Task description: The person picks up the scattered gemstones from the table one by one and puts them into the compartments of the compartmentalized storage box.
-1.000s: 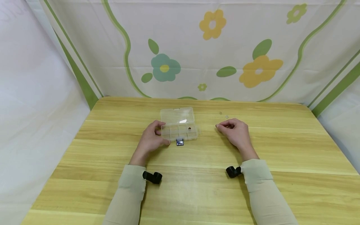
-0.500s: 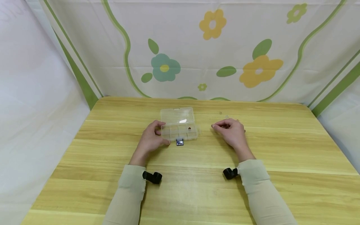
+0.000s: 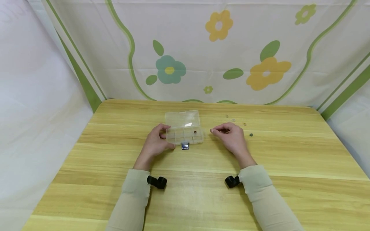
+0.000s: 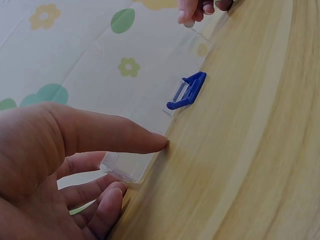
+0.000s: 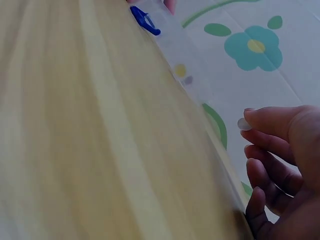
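Note:
A clear plastic compartment box (image 3: 179, 134) lies on the table, its lid (image 3: 182, 118) tipped back open. My left hand (image 3: 154, 141) holds the box's left end, thumb at the front edge and fingers behind. At the front hangs a blue latch (image 4: 187, 91). One small dark brown piece (image 3: 195, 132) shows inside a right-hand compartment. Yellow and grey spots (image 5: 180, 70) show through the box wall in the right wrist view. To the right of the box, my right hand (image 3: 231, 136) pinches a small whitish round disc (image 5: 244, 124) between thumb and forefinger.
Several small pieces lie right of the box: a pale one (image 3: 226, 116), a clear ring-like one (image 3: 233, 120), a brownish one (image 3: 244, 124) and a dark grey round one (image 3: 251, 134). Behind the wooden table (image 3: 185, 192) hangs a flowered curtain (image 3: 196, 51).
My right hand has moved left toward the box, uncovering the brownish and dark grey pieces on the table. My left hand and the box have stayed in place.

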The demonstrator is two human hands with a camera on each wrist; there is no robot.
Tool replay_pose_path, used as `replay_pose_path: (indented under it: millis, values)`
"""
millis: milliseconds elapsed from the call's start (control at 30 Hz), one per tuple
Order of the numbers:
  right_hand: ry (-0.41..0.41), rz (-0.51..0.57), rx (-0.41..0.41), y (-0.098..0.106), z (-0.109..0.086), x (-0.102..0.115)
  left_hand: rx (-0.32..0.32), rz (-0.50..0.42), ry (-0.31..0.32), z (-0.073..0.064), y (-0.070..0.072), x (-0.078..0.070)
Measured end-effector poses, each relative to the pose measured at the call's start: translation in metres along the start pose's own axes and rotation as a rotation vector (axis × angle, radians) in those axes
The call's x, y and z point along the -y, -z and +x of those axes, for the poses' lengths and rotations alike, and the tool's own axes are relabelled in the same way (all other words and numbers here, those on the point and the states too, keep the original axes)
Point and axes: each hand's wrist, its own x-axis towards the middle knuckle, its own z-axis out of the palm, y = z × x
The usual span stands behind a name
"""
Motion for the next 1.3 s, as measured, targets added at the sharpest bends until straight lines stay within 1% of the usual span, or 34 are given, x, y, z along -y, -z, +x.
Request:
replay_pose_path:
  millis: [167,300,533,700,800,1067,1300]
  values:
    - [0.038,-0.005,0.002,-0.009,-0.001,0.004,-0.003,-0.001,-0.002,0.001,0.0,0.0]
    - [0.049,0.005,0.002,-0.015,-0.004,0.008,-0.002,-0.01,-0.008,0.001,-0.001,-0.001]
    - [0.043,0.059,-0.007,-0.024,-0.008,0.014,-0.001,-0.006,-0.003,0.001,-0.001,0.0]
    - [0.055,0.097,0.022,-0.032,-0.011,0.017,-0.002,-0.006,0.002,0.0,-0.001,0.0]
    - [0.068,0.094,0.037,-0.036,-0.013,0.018,-0.001,-0.006,0.005,0.0,-0.001,0.0]
    - [0.102,0.084,0.038,-0.044,-0.015,0.023,-0.003,0.012,0.008,-0.001,-0.001,-0.001]
    - [0.124,0.075,0.078,-0.048,-0.017,0.027,0.007,0.014,-0.008,-0.001,0.001,0.002]
